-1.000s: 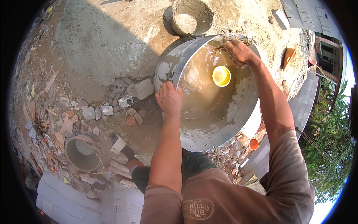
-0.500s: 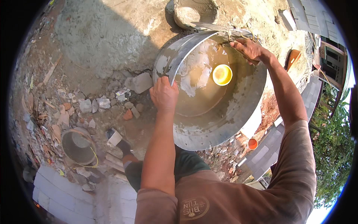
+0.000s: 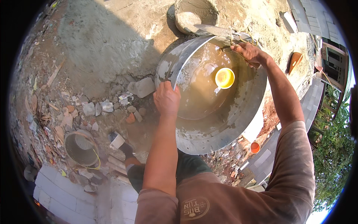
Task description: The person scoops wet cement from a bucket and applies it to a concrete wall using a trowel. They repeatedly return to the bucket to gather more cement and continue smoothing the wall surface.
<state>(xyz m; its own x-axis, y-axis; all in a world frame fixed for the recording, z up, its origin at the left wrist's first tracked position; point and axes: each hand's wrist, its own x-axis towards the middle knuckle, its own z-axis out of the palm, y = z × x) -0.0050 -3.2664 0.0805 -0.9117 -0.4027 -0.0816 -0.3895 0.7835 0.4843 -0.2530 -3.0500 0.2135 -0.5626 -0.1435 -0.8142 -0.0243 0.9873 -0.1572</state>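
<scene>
A large grey metal tub [image 3: 220, 136] is tilted in front of me, with murky brown water [image 3: 199, 97] inside. My left hand [image 3: 166, 98] is closed over its left rim. At the far right rim, my right hand [image 3: 249, 53] is also closed, next to some looped wire or cord [image 3: 248, 39]; the wall hides part of its grip. A trowel blade [image 3: 213, 30] extends over the far rim beside that hand, its handle unclear. A yellow dipper [image 3: 225, 78] with a pale handle sits in the water.
Beyond the tub stands a mortar-coated bucket [image 3: 197, 16]. Rubble and a large stone [image 3: 142, 87] lie to the left, near a dark bucket [image 3: 81, 148] with a yellow handle. A wooden float [image 3: 295, 62] and an orange cup [image 3: 255, 147] are at right.
The water's surface and reflections have shifted inside the tub, and the dipper's pale handle now shows. Both hands keep their places on the rim. The whole view has shifted slightly.
</scene>
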